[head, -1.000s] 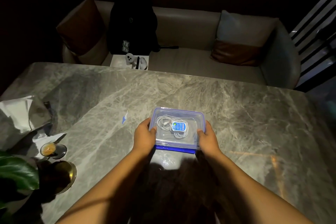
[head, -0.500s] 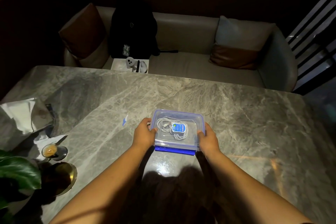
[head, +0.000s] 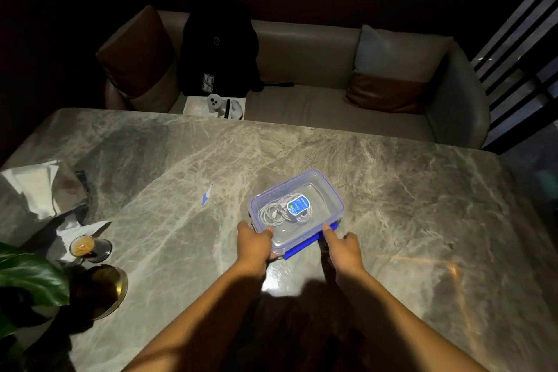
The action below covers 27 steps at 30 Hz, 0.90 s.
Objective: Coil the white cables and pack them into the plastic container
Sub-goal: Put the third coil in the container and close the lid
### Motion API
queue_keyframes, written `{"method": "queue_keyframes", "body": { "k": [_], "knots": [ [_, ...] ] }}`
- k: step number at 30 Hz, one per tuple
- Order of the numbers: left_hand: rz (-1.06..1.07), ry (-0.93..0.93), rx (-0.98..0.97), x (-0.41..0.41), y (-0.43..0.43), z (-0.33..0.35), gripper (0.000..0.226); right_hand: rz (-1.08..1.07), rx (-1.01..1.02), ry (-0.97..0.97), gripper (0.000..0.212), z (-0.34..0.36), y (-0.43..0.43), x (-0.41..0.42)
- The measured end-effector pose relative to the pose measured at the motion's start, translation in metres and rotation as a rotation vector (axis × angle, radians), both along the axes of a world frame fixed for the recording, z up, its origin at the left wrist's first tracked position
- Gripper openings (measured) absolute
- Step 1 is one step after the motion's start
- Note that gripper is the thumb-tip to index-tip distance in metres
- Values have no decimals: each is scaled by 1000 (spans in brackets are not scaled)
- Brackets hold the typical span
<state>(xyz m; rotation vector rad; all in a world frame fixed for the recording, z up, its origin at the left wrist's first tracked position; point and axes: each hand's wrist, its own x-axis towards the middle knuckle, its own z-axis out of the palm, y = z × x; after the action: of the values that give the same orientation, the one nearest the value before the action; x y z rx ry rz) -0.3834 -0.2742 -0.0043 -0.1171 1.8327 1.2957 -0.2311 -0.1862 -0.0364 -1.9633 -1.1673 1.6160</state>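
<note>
A clear plastic container point(head: 332, 187) with a blue-edged lid lies askew on the marble table point(head: 422, 205). Through the lid I see coiled white cables point(head: 271, 213) and a blue-and-white label point(head: 299, 205). My left hand point(head: 253, 243) grips the container's near left corner, thumb on the lid. My right hand point(head: 342, 249) is off the container's side, its forefinger stretched out and touching the blue clip point(head: 302, 248) along the near edge, the other fingers loosely curled.
A small blue scrap point(head: 206, 196) lies left of the container. At the table's left are crumpled paper point(head: 36, 187), a small glass point(head: 83, 246), a brass base point(head: 105, 284) and a plant leaf point(head: 30, 278). Beyond the table stands a sofa point(head: 302, 100) with a backpack point(head: 220, 45).
The container has turned counter-clockwise, its far end swinging right. My right hand let go of its side and now touches the blue clip with one finger. My left hand kept its grip.
</note>
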Motion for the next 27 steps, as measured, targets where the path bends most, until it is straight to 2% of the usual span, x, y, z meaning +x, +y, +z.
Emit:
{"method": "queue_keyframes", "body": {
  "k": [2, 7, 13, 17, 21, 23, 27],
  "knots": [
    [23, -117, -16, 15, 0, -7, 24, 21, -63, 66, 79, -4, -8, 0],
    [16, -289, 10, 52, -9, -9, 29, 53, -130, 249, 41, -2, -22, 2],
    [-19, -443, 84, 84, -23, -14, 35, 90, -48, 244, 31, 1, -24, 20],
    [-23, -481, 154, 103, -33, -16, 33, 130, -15, 215, 28, 5, -22, 37],
    [-64, -507, 176, 115, -40, -16, 37, 146, -5, 218, 34, 2, -28, 57],
    [-66, -506, 147, 113, -44, -15, 37, 150, 5, 217, 26, 4, -29, 65],
    [-38, -368, 85, 95, -52, -18, 64, 183, 14, 194, 16, 8, -22, 79]
  ]
}}
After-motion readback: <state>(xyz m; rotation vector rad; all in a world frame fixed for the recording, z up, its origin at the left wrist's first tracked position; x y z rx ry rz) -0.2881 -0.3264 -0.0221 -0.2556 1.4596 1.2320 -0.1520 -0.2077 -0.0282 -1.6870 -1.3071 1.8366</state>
